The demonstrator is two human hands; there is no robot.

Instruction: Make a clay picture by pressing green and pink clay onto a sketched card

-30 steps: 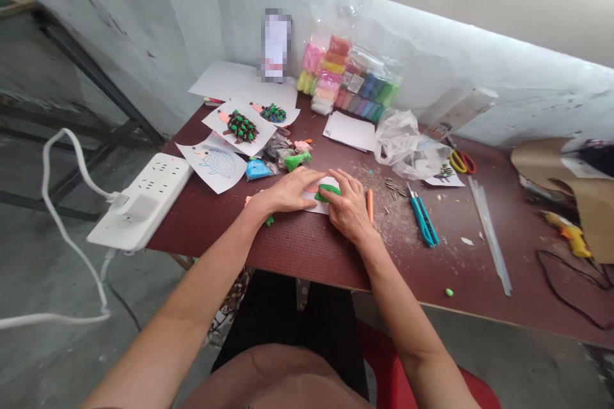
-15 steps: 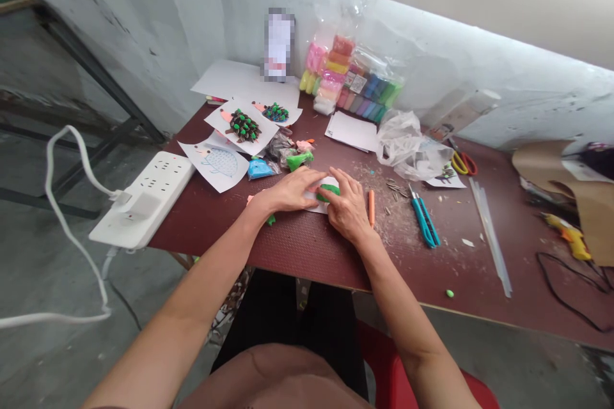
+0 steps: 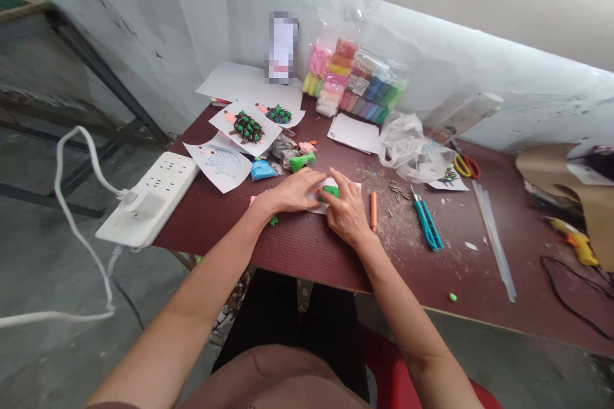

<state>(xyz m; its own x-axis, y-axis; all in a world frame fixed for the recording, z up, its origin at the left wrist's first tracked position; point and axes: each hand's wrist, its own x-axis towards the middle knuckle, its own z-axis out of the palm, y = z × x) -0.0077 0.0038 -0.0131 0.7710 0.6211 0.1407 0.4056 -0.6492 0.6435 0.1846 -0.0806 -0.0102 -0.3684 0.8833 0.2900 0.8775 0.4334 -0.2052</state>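
The green clay [image 3: 330,193] is a smooth, flattened patch on a small white card [image 3: 314,209] on the tabletop [image 3: 307,243]. The right hand [image 3: 346,214] presses it with bent fingers; the left hand [image 3: 297,192], loosely open, steadies the card's left side.

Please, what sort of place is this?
Probably a simple craft workspace: on the dark red table are bags of colored clay, hedgehog pictures and scissors. The bare, patchy wall suggests a modest room.
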